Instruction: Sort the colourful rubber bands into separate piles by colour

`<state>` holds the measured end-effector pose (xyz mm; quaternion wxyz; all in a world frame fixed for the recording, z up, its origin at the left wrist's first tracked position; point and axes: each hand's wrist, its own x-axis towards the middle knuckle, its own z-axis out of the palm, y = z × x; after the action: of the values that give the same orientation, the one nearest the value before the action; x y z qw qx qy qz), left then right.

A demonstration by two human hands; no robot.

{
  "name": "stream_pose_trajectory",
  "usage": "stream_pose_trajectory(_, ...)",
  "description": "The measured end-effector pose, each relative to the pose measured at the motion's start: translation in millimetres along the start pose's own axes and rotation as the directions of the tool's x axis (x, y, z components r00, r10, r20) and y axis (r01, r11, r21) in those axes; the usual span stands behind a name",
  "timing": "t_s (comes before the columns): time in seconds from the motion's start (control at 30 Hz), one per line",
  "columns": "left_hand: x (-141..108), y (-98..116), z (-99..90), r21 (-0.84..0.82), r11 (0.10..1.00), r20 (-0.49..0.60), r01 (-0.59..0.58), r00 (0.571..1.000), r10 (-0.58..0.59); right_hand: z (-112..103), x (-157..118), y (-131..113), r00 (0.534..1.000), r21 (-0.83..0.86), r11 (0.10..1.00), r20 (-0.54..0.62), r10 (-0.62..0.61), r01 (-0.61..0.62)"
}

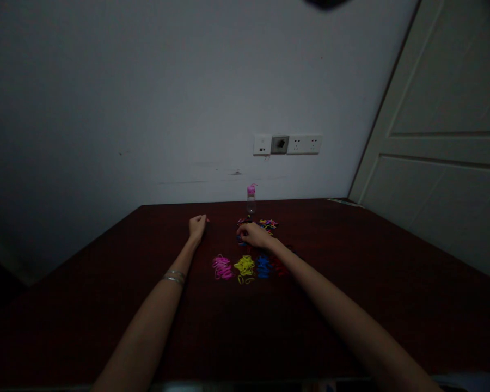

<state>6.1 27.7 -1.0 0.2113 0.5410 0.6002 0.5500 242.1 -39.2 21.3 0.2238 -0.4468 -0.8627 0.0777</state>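
My left hand (198, 226) rests as a loose fist on the dark table, left of the rubber bands. A reddish spot shows at its fingertips, and whatever it may hold is hidden. My right hand (255, 235) reaches in over a mixed heap of coloured bands (268, 223), its fingers pinched together and pointing left. Blue bands (240, 240) lie right under those fingertips; what is between them is too small to make out. Closer to me, sorted by colour, are pink bands (222, 268), yellow bands (245, 265), blue bands (263, 267) and dark red bands (280, 267), the last partly behind my right forearm.
A small clear bottle with a pink cap (251, 200) stands behind the heap. The dark red table (212, 326) meets a pale wall with a row of sockets (304, 144). A panelled white door (441, 147) rises on the right. The light is dim.
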Motion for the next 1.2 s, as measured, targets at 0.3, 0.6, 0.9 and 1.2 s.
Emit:
stream_pose_trajectory(0.3,7,-11,4.7,-0.084,0.996,-0.004,-0.019,1.000,0.019,-25,-25,11,1.000,0.291,0.957,-0.027,0.004,0.004)
stream_pose_trajectory(0.6,5,-9,4.3,-0.054,0.997,0.028,-0.056,0.998,0.058,-56,-77,6,0.997,0.422,0.904,0.068,0.041,-0.066)
stream_pose_trajectory(0.9,2,-3,3.1,-0.048,0.998,0.077,-0.038,0.996,0.042,-52,-99,-4,0.975,0.370,0.928,0.219,-0.033,-0.052)
stream_pose_trajectory(1.2,3,15,-11.0,-0.018,0.997,0.377,0.076,0.924,-0.063,-64,-107,32,0.984,0.331,0.933,0.148,0.100,-0.145)
